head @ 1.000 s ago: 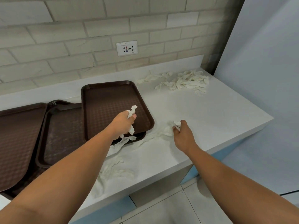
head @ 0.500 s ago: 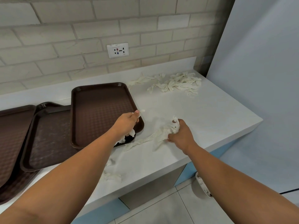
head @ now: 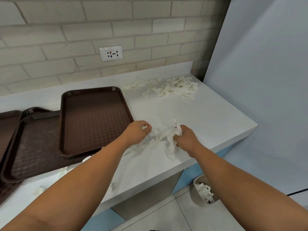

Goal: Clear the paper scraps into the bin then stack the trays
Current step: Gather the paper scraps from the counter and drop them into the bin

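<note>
The white counter (head: 208,117) sits below a brick wall (head: 83,30). Mid-counter we are gathering paper scraps (head: 166,135): our left hand (head: 135,133) pinches a few and our right hand (head: 185,139) clutches a bundle. Next, we judge, both loads go to the bin (head: 195,194) at five o'clock (on the floor).

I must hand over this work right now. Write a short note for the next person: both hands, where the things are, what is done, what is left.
Left hand: grips a small paper scrap beside the near corner of the top tray.
Right hand: grips a bunch of paper strips lying on the counter.
Done: the bin on the floor below the counter's right end holds some scraps.
Left: the pile of scraps at the back, loose bits near the front edge. The brown trays overlap askew, not yet stacked.
</note>
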Demonstrator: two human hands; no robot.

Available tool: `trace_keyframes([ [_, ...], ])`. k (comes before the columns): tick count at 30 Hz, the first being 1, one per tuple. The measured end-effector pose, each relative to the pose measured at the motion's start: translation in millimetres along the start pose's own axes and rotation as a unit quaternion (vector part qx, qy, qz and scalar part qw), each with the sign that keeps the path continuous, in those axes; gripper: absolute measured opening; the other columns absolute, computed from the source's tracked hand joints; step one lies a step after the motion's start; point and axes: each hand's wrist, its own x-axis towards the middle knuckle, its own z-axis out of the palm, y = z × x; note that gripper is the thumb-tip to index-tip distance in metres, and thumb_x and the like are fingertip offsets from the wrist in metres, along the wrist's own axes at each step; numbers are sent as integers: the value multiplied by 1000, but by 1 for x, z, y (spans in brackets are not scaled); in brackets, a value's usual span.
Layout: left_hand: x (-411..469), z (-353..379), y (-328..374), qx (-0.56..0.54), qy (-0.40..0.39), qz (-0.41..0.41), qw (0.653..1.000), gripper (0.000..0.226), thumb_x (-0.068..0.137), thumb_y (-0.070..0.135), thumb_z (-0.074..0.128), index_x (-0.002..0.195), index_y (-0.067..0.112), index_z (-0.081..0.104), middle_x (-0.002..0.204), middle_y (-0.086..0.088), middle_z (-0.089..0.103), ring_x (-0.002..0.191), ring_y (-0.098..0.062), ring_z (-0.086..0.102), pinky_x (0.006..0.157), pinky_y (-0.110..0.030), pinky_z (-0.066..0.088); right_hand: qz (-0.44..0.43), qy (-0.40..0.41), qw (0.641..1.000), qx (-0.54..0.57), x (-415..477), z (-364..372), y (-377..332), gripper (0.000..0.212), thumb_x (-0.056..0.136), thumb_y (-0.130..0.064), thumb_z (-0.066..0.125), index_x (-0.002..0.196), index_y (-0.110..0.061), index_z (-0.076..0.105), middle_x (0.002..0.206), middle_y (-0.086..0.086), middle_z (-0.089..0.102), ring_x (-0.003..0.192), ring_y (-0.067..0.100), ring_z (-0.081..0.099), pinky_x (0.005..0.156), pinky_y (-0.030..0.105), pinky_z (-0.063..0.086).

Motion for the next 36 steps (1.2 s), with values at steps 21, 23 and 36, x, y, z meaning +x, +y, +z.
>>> trace_keyframes([
  [21,11,16,5,23,-16,-6,1000,13,94,34,59,98,28,70,120,9,65,112,-10,57,89,-23,41,15,-29,993,-112,7,-28,-5,51,82,-8,66,123,-20,39,98,6,57,75,17,55,59,23,44],
  [23,11,17,7,17,-12,-8,1000,13,95,34,60,98,27,70,118,10,66,112,-10,57,91,-24,42,26,-20,992,-119,10,-35,-6,38,87,-6,59,120,-16,45,102,9,58,76,17,55,56,21,42],
  [36,11,31,38,-15,31,-17,999,17,97,34,57,98,24,70,112,7,66,103,-11,59,79,-24,44,2,133,961,-242,19,-78,-6,23,92,-5,56,114,-4,60,109,15,65,89,24,57,73,25,40],
])
